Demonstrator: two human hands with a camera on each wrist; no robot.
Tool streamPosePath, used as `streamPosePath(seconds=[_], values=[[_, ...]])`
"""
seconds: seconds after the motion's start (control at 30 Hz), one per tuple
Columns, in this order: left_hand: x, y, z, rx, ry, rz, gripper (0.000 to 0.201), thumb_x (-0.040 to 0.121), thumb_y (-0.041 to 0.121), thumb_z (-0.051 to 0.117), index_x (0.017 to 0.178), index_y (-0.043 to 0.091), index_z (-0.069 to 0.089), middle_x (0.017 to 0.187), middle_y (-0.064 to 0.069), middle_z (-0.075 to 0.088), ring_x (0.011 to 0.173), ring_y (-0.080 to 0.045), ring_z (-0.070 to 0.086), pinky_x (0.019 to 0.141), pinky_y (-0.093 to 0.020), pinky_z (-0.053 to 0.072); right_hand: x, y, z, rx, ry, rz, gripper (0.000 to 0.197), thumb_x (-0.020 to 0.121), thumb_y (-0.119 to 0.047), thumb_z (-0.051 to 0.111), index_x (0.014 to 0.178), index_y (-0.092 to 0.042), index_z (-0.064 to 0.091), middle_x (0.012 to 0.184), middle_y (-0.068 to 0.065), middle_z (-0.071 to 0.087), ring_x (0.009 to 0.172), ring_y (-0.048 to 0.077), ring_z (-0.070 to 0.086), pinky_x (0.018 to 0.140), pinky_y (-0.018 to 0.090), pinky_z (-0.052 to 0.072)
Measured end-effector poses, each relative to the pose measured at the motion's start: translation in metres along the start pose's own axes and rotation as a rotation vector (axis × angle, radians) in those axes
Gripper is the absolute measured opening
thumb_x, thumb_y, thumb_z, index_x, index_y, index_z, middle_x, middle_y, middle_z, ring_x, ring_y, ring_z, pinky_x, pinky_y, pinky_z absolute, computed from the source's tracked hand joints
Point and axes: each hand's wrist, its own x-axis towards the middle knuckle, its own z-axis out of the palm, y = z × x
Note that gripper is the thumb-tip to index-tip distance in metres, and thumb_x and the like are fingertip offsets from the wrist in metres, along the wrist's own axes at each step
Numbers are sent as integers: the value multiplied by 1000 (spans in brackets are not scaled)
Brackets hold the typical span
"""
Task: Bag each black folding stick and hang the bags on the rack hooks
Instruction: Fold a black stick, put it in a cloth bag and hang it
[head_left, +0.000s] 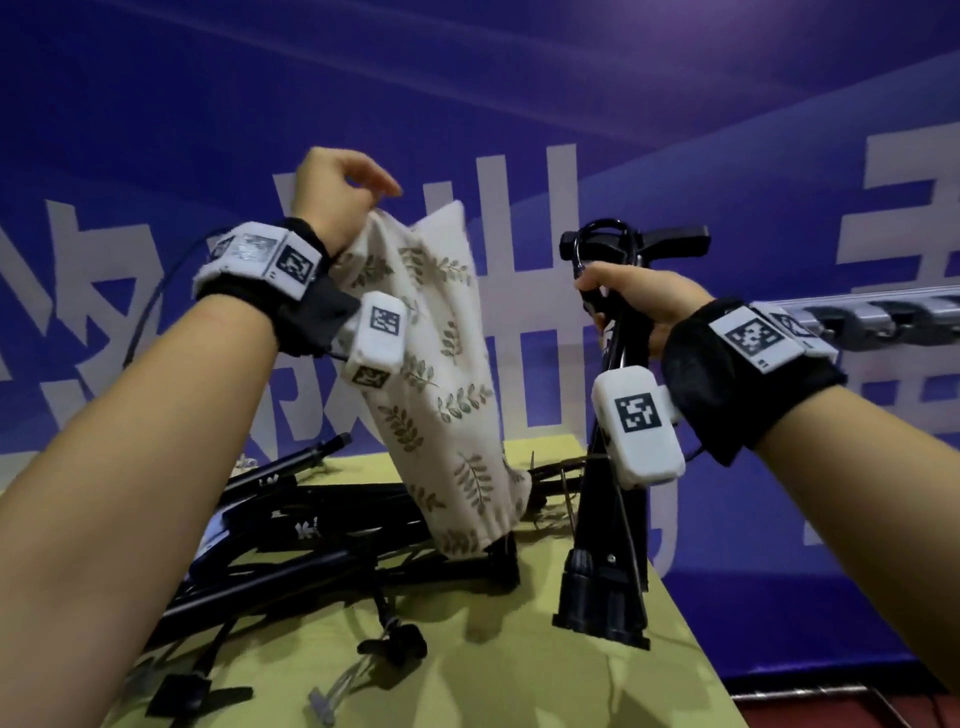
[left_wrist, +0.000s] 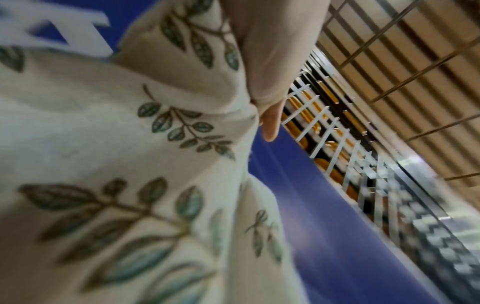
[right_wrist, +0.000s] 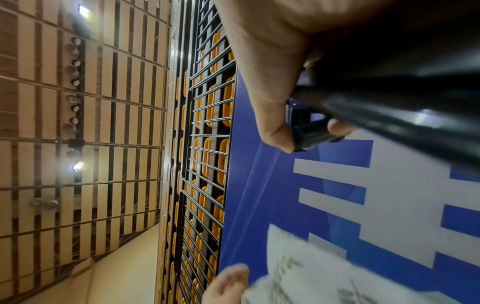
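Note:
My left hand (head_left: 345, 195) is raised at centre left and pinches the top edge of a cream cloth bag (head_left: 436, 364) printed with green leaves; the bag hangs down to the table. The left wrist view is filled by the bag (left_wrist: 116, 144), with my fingers (left_wrist: 270, 123) on its fold. My right hand (head_left: 631, 296) grips a black folding stick (head_left: 608, 519) near its T-handle and wrist loop, holding it upright with its foot just above the table. The right wrist view has my right hand's fingers (right_wrist: 275, 115) wrapped round the black stick (right_wrist: 389, 115). The bag and the stick are apart.
Several more black folding sticks (head_left: 322, 525) lie piled on the yellow-green table (head_left: 519, 686) below my left arm. A metal rack rail with hooks (head_left: 883, 317) juts in at the right. A blue banner wall (head_left: 467, 78) stands behind.

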Motion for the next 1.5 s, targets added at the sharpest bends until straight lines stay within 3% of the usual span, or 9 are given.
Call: streamPosePath(seconds=[0.17,0.47,0.57,0.77,0.87,1.03,1.17,1.27,1.5], values=[[-25,-71,-21,497,-66,-352,30,91,-6,40,106,0,66,136,-24,44,116,-40,49,101,-42,41,-7,-3,3,-72,36,-45,12,78,-10,63,71,-6,54,63,8,51,43,13,47,46,23,41],[-182,0,60,550,-1181,-48,39,95,43,47,109,9,57,102,-5,59,86,-19,53,70,-28,42,-19,7,25,-283,78,-120,12,74,-14,68,74,-5,61,63,6,59,50,13,53,46,20,45],[-218,12,81,697,-1370,-23,60,93,50,47,136,11,37,128,-8,50,111,-24,52,85,-31,42,-25,10,30,-324,97,-124,31,73,-16,70,98,1,63,65,5,60,42,9,53,42,16,45],[-242,6,95,900,-1375,-5,87,91,20,58,149,8,-6,136,-16,46,109,-29,54,82,-31,43,-35,12,30,-359,75,-127,29,74,-16,70,98,-2,61,72,6,62,47,9,55,40,15,45],[-234,6,86,842,-1343,-73,72,94,10,47,148,7,0,132,-17,49,113,-31,55,94,-36,44,-38,14,27,-390,57,-137,21,75,-16,70,91,-6,60,71,4,61,52,9,55,41,15,46],[-216,4,59,745,-1220,256,57,90,-1,43,140,15,22,95,-10,54,57,-16,43,49,-26,35,-41,18,25,-454,57,-170,19,76,-17,71,85,-7,58,72,3,57,56,8,54,38,13,44],[-233,-2,62,733,-1496,329,44,95,21,40,136,39,34,104,-1,54,70,-12,52,53,-20,40,-41,23,25,-550,61,-212,18,74,-18,71,81,-8,58,70,4,56,52,11,53,38,13,44],[-244,1,67,861,-1634,476,39,100,27,34,138,27,40,100,1,58,75,-14,48,56,-19,34,-40,29,25,-629,73,-252,18,71,-17,72,80,-5,61,70,6,61,54,13,56,50,21,51],[-219,9,62,1209,-1272,368,26,97,27,43,114,13,57,87,0,50,92,-20,55,73,-30,38,-37,38,22,-735,21,-298,34,68,-14,73,96,-7,57,75,5,60,62,14,59,50,22,46]])
